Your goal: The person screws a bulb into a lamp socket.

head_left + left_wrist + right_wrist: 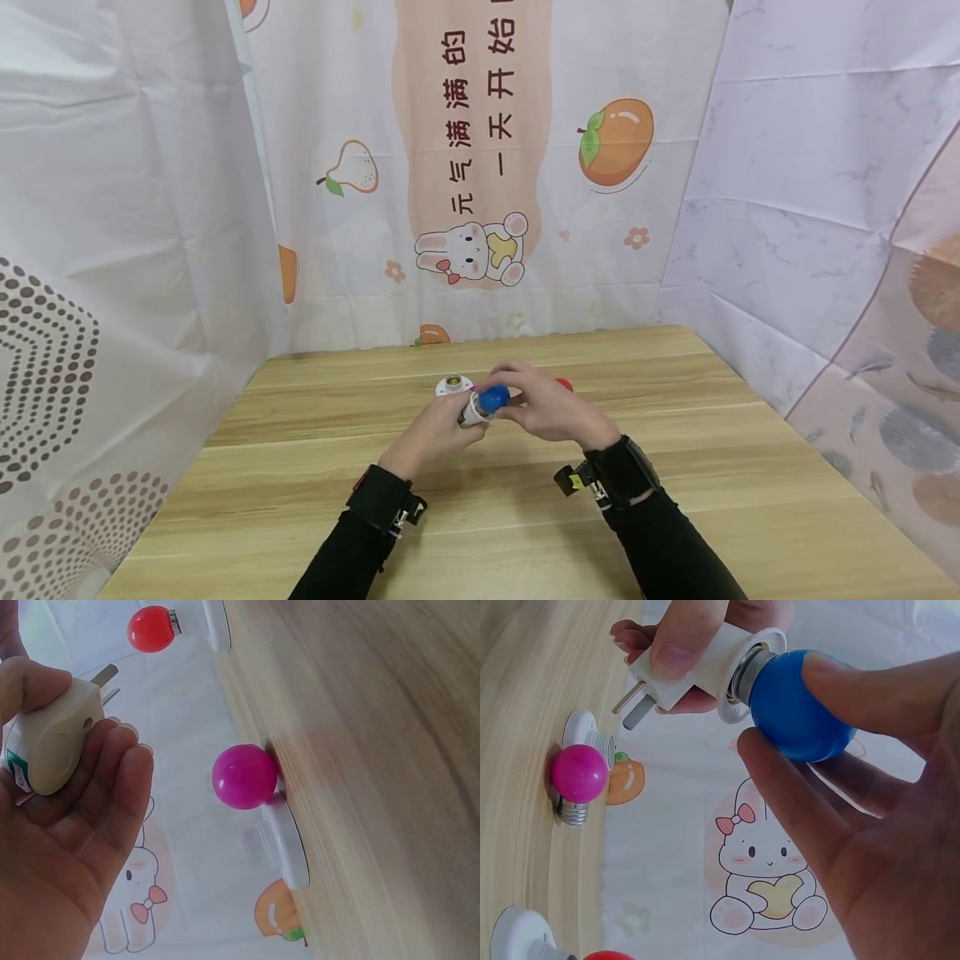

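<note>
My left hand [438,432] grips a white plug-in lamp socket [718,667] with two flat metal prongs. The right hand [551,406] pinches a blue light bulb [799,705] between thumb and fingers. The bulb's metal screw base sits at the socket's round mouth, partly inside it; how deep cannot be told. Both are held above the table, in front of a magenta bulb [579,773] that lies on the wood. In the left wrist view the plug-in socket [56,739] lies against the fingers, and the blue bulb is out of sight.
A round white lamp holder [453,384] stands beside the magenta bulb. Farther right, partly behind the right hand, are a red bulb [565,384] and a second white lamp holder [521,935]. Printed curtains [480,317] enclose the wooden table [300,517] at the back and sides.
</note>
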Tool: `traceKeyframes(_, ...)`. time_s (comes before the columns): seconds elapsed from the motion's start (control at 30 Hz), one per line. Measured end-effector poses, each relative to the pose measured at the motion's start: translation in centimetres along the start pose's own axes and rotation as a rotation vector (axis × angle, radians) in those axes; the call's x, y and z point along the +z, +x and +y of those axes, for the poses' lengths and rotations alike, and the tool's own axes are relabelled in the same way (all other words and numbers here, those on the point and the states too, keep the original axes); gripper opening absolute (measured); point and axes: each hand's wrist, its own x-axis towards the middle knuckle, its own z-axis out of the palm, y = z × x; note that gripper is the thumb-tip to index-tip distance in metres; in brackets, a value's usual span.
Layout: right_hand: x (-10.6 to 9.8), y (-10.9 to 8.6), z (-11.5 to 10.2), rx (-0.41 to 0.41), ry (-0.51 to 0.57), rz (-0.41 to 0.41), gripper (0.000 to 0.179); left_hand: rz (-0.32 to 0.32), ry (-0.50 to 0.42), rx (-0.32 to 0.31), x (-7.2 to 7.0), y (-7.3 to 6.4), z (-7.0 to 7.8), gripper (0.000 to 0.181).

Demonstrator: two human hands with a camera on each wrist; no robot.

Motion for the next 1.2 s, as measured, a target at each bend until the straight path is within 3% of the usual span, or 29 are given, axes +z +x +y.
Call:
traceKeyframes(0.33,0.34,0.05,-0.08,0.08,0.01,0.015,0.037,0.017,0.002,0.017,0.02,-0.13,0.2,0.037)
traceKeyframes(0.67,0.64,0.15,-0.16,0.116,-0.055,0.054,0.036,0.012,0.013,0.013,0.09,-0.11,0.14,0.039)
traceKeyframes(0.9,0.26,0.07,0.02,0.036,-0.035,0.016,0.045,0.003,0.012,0.02,0.07,-0.1,0.03,0.037)
traceKeyframes(1.03,0.03,-0.01,0.19,-0.041,-0.085,-0.018,0.049,-0.002,-0.007,0.022,0.01,-0.11,0.01,0.036)
traceKeyframes(1.2,-0.05,-0.01,0.19,-0.077,-0.138,-0.015,0.044,-0.01,-0.022,0.004,-0.03,-0.16,-0.04,0.039)
